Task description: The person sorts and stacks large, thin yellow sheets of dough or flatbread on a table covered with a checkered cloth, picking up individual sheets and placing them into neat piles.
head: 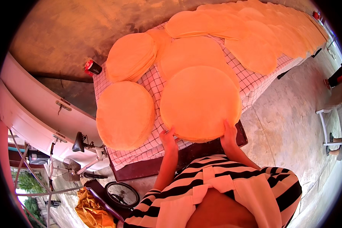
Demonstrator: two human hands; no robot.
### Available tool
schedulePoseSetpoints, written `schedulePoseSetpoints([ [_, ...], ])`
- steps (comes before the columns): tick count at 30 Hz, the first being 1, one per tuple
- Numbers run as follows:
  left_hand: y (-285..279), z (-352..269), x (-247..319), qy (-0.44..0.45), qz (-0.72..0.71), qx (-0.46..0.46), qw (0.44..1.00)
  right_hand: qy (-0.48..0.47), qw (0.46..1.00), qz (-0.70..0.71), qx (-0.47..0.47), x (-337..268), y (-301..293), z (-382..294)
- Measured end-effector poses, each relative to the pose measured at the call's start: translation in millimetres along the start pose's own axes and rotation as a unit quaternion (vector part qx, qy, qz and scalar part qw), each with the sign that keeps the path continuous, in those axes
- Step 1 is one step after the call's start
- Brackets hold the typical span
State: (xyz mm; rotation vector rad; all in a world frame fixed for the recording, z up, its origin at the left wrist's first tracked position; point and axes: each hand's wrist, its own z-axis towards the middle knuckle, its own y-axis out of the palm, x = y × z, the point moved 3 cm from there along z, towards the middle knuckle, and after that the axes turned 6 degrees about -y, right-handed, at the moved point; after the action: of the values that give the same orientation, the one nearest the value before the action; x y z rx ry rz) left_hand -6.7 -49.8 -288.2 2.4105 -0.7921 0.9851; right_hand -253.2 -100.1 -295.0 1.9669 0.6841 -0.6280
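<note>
A stack of large, thin, round sheets that look like flatbread (201,102) lies directly before me, tinted orange by the light. At its near left edge, my left hand (169,141) holds the rim with thumb and fingers. My right hand (228,135) grips the near right edge, its thumb on top and the other fingers mostly hidden underneath. Beneath its far side, another layer of round sheets (193,52) sticks out. To the left sit a near stack (125,115) and a farther stack (131,55). A checked cloth (156,85) covers the table under them all.
Many overlapping sheets (262,31) spread over the table's far right. A dark and red cup-like container (93,67) stands by the left corner. Left are a white door (40,85) and a bicycle (88,159). People's legs show at the far right beside a bench (327,125).
</note>
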Motion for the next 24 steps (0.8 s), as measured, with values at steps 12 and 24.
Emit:
schedulePoseSetpoints([
  [12,10,8,-7,0.178,-0.037,-0.029,0.983,-0.030,0.998,-0.044,-0.022,-10,-26,46],
  [24,11,16,7,0.096,-0.074,-0.195,0.973,-0.060,0.995,-0.063,-0.042,11,-44,53],
])
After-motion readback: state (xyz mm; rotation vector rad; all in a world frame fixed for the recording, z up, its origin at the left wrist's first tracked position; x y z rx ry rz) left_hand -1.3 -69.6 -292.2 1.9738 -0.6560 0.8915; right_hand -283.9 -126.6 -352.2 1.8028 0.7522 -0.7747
